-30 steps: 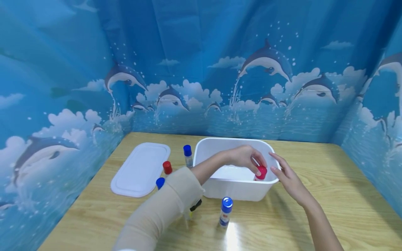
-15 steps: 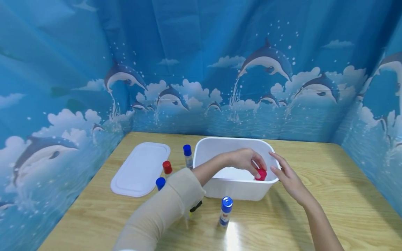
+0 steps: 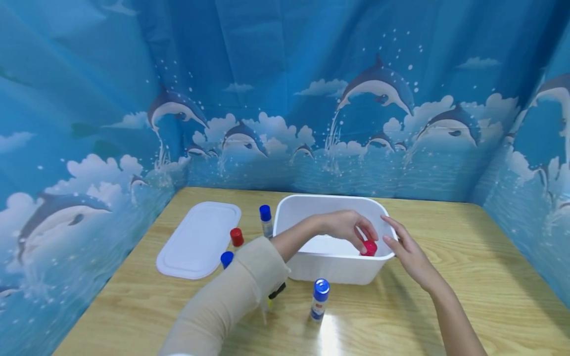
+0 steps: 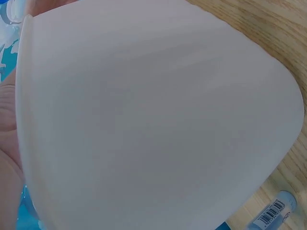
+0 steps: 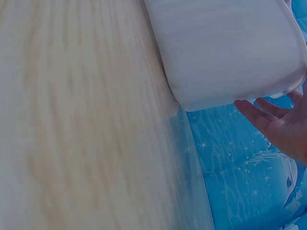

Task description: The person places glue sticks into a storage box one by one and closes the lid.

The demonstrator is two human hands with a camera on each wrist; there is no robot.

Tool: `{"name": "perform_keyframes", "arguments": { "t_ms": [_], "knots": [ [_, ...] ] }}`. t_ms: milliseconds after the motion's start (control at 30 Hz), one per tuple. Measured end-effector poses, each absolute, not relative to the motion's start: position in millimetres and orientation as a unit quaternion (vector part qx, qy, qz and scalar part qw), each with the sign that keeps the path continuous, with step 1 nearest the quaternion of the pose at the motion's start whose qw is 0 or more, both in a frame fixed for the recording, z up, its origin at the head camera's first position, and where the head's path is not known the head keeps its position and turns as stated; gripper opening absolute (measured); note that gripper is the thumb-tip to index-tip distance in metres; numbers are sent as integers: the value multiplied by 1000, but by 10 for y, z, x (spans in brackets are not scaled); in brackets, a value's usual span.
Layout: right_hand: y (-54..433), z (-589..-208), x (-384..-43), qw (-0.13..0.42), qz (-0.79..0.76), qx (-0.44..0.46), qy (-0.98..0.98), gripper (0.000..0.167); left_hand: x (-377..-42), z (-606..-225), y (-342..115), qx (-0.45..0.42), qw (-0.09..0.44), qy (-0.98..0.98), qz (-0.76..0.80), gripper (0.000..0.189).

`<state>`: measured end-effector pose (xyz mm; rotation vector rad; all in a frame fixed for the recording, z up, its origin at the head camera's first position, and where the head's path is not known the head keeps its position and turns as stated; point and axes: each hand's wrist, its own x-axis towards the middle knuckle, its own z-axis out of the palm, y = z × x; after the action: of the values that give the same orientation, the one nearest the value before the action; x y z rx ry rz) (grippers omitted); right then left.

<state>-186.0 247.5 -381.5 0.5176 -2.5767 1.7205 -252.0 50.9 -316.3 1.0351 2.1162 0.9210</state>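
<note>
Inside the white plastic box (image 3: 329, 269), at its right end, my left hand (image 3: 349, 228) pinches the red cap of a glue stick (image 3: 369, 248); the near wall hides its body. My right hand (image 3: 411, 252) lies against the box's right end, thumb and fingers extended at the rim. In the right wrist view, fingertips of the right hand (image 5: 276, 120) touch the box's outer wall. The left wrist view is mostly filled by the box wall (image 4: 158, 115), with part of the left hand (image 4: 8, 129) beyond the rim.
A white lid (image 3: 200, 241) lies at the left. Glue sticks with blue caps (image 3: 265, 213) (image 3: 227, 258) and a red cap (image 3: 237, 237) stand between lid and box. A blue-capped glue stick (image 3: 319, 300) stands in front. A black-and-yellow item (image 3: 276, 292) is partly behind the sleeve.
The red-capped glue stick has sunk slightly lower inside the box, with my left hand still on its cap. My right hand has stayed at the box's right end.
</note>
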Motion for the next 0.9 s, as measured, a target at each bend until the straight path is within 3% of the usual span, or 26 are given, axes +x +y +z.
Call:
{"name": "perform_keyframes", "arguments": {
  "t_ms": [233, 433, 700, 900],
  "knots": [
    [2485, -3817, -1858, 2, 549, 168, -819, 52, -2532, -3097, 489, 409, 301, 795, 334, 37],
    [2471, -3818, -1861, -2, 555, 168, -815, 52, -2446, -2903, 363, 406, 251, 815, 329, 38],
    [2460, -3808, -1853, -3, 555, 168, -815, 51, -1994, -2676, -17, 393, 139, 819, 395, 34],
    [2458, -3794, -1854, -1, 552, 165, -818, 52, -1521, -2804, -209, 304, 80, 787, 531, 32]
  ]
}}
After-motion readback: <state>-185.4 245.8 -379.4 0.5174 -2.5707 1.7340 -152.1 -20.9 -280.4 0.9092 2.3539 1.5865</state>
